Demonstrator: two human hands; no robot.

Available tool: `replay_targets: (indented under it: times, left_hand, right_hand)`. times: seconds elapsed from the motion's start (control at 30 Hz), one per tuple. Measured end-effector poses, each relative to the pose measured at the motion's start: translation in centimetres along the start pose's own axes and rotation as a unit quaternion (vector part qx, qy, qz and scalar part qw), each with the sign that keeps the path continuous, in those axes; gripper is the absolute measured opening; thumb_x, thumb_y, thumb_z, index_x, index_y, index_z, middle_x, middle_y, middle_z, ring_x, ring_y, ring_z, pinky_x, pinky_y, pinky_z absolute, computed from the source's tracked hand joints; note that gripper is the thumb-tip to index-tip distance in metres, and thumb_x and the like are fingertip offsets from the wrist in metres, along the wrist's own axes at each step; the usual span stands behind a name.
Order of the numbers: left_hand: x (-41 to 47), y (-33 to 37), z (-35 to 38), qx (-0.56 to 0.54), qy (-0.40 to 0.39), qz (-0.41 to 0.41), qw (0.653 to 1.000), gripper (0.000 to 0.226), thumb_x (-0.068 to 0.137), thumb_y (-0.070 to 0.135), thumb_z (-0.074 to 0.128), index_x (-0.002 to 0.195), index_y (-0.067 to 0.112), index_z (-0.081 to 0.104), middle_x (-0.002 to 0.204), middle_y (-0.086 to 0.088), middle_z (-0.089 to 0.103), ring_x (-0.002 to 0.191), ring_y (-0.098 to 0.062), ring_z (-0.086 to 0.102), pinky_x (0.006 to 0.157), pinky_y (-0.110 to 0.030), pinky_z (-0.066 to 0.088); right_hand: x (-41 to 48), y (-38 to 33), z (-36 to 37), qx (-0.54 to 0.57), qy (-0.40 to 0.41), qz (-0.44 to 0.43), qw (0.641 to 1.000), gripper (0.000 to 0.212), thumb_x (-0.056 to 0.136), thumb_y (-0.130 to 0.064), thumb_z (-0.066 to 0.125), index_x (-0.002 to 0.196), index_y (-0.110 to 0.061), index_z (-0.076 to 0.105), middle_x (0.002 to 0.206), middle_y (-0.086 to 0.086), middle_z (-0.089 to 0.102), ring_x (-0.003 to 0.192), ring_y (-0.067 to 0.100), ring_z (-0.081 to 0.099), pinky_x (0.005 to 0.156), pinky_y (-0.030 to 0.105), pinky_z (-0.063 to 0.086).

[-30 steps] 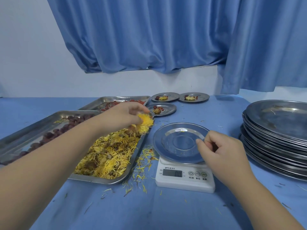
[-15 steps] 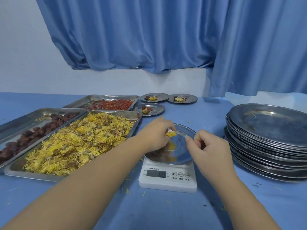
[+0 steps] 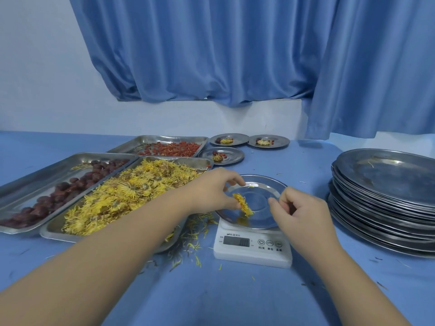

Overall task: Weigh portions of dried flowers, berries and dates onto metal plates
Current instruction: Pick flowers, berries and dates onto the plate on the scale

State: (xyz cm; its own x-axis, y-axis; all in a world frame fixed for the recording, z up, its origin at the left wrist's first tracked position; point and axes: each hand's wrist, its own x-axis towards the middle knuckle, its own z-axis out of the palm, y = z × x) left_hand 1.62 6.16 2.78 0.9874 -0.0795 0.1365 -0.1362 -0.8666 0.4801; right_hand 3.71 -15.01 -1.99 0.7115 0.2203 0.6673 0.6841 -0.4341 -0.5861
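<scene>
A round metal plate (image 3: 259, 196) sits on the white digital scale (image 3: 253, 245). A single yellow dried flower (image 3: 243, 204) lies tilted on the plate's left side, just off the thumb tip of my left hand (image 3: 211, 191), whose fingers are spread above it and hold nothing. My right hand (image 3: 303, 215) hovers over the plate's right rim with fingers curled and thumb pointing inward; I cannot tell whether it touches the rim. To the left, the tray of yellow dried flowers (image 3: 122, 196) lies beside the tray of dark dates (image 3: 58, 191) and, farther back, the tray of red berries (image 3: 174, 148).
Three small plates (image 3: 221, 155) carrying portions stand at the back centre. A tall stack of metal plates (image 3: 386, 196) fills the right side. Loose petals (image 3: 193, 241) litter the blue cloth between the flower tray and the scale. Blue curtains hang behind the table.
My left hand carried a yellow flower from the tray to the plate on the scale and its fingers have come off it. My right hand stayed by the plate's right rim.
</scene>
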Motion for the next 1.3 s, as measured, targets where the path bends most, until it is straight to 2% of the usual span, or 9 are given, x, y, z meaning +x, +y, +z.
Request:
replay_targets:
  times: [0.23,0.4,0.47,0.67,0.83,0.93,1.07,1.17,1.3]
  left_hand:
    - [-0.1,0.1,0.7,0.045,-0.001,0.042,0.998,0.02,0.083,0.022,0.072,0.097,0.035,0.068,0.099,0.015,0.053,0.079,0.006,0.053,0.064,-0.014,0.036]
    - [1.6,1.7,0.9,0.141,0.181,-0.008,0.973,0.015,0.088,0.021,0.058,0.099,0.028,0.066,0.093,0.006,0.054,0.086,-0.018,0.056,0.075,-0.035,0.047]
    - [2.1,2.3,1.5,0.157,0.212,-0.039,0.964,0.016,0.09,0.022,0.055,0.102,0.027,0.064,0.096,0.005,0.057,0.092,-0.021,0.058,0.081,-0.038,0.047]
    - [2.8,3.2,3.1,0.235,0.06,-0.055,0.968,0.034,0.092,0.017,0.05,0.119,0.033,0.064,0.122,0.001,0.063,0.114,-0.023,0.056,0.092,-0.039,0.046]
    - [1.4,2.9,1.9,0.267,-0.019,-0.035,0.963,0.052,0.091,0.013,0.046,0.136,0.037,0.054,0.145,0.001,0.048,0.13,-0.024,0.045,0.099,-0.041,0.042]
    - [0.1,2.3,0.5,0.226,-0.004,-0.027,0.974,0.056,0.089,0.008,0.046,0.137,0.035,0.053,0.147,0.001,0.046,0.128,-0.023,0.047,0.102,-0.044,0.043]
    - [-1.6,0.6,-1.3,0.04,0.047,-0.038,0.997,0.045,0.09,0.006,0.046,0.121,0.034,0.063,0.126,0.001,0.057,0.09,-0.006,0.056,0.078,-0.029,0.049]
    - [-3.3,-1.2,-2.9,-0.054,0.098,-0.055,0.992,0.038,0.089,0.008,0.05,0.102,0.04,0.067,0.116,0.017,0.063,0.099,-0.004,0.06,0.073,-0.016,0.047]
    - [-6.0,-4.4,-7.3,-0.09,0.163,-0.094,0.978,0.032,0.091,0.014,0.055,0.099,0.042,0.068,0.106,0.021,0.066,0.087,-0.021,0.069,0.064,-0.035,0.056]
  right_hand:
    - [-0.4,-0.1,0.4,-0.015,-0.003,-0.018,1.0,0.041,0.08,-0.016,0.067,0.056,-0.013,0.034,0.053,-0.003,0.04,0.05,0.012,0.036,0.049,0.021,0.031]
    - [-0.3,-0.1,0.4,-0.007,0.001,-0.011,1.0,0.04,0.079,-0.016,0.066,0.056,-0.012,0.034,0.052,-0.004,0.038,0.05,0.012,0.034,0.048,0.021,0.03]
    - [-0.3,-0.1,0.5,-0.006,-0.004,-0.011,1.0,0.04,0.079,-0.017,0.066,0.056,-0.013,0.034,0.052,-0.004,0.038,0.05,0.012,0.035,0.048,0.023,0.03]
    - [-0.1,0.1,0.2,-0.008,-0.005,-0.01,1.0,0.04,0.08,-0.017,0.066,0.057,-0.012,0.034,0.053,-0.003,0.037,0.05,0.013,0.032,0.046,0.027,0.029]
    - [-0.2,0.0,0.1,-0.002,-0.008,-0.014,1.0,0.042,0.081,-0.017,0.065,0.057,-0.014,0.031,0.052,-0.003,0.035,0.05,0.013,0.031,0.046,0.024,0.026]
    - [-0.4,-0.2,0.0,-0.004,-0.016,-0.014,1.0,0.042,0.081,-0.019,0.065,0.057,-0.016,0.031,0.052,-0.004,0.037,0.05,0.012,0.032,0.046,0.026,0.029]
    - [-0.9,-1.3,0.2,-0.025,-0.033,-0.043,0.998,0.044,0.081,-0.017,0.067,0.056,-0.016,0.031,0.048,-0.003,0.032,0.051,0.016,0.034,0.047,0.033,0.033]
    - [-1.9,-2.9,1.2,-0.042,-0.047,-0.103,0.993,0.046,0.083,-0.023,0.064,0.057,-0.022,0.026,0.05,-0.005,0.031,0.053,0.017,0.035,0.048,0.031,0.033]
    - [-1.8,-6.2,3.4,-0.07,-0.071,-0.188,0.977,0.036,0.087,-0.038,0.046,0.058,-0.021,0.032,0.052,-0.006,0.036,0.049,0.012,0.036,0.044,0.032,0.035]
